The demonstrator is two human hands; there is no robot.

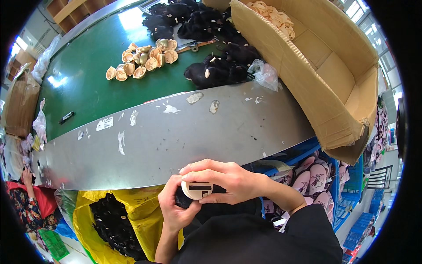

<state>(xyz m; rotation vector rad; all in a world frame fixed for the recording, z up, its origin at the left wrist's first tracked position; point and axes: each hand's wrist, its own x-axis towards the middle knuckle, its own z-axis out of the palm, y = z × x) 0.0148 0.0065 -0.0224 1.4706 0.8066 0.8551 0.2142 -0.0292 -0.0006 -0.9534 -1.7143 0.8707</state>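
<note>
Close to my body, just off the metal table edge, both hands are closed round one black item with a round cream plastic piece point(196, 189) on it. Black slots mark the cream face. My left hand point(171, 204) wraps the item's left side, thumb below. My right hand point(224, 178) curls over the top and right side, its fingertips meeting the left hand. Black material shows between the hands; its full shape is hidden. Beyond, on the green tabletop point(94, 90), lie several gold half-shells point(140, 72) with peach insides, beside a heap of black plush pieces point(215, 72).
At right a large cardboard box point(303, 66) holds beige strips point(272, 17). Below it, blue crates point(349, 200) contain pink slippers point(317, 176). A yellow bag point(147, 211) of black pieces stands left of me. A marker point(66, 117) lies on the table; a person's sleeve point(22, 207) shows far left.
</note>
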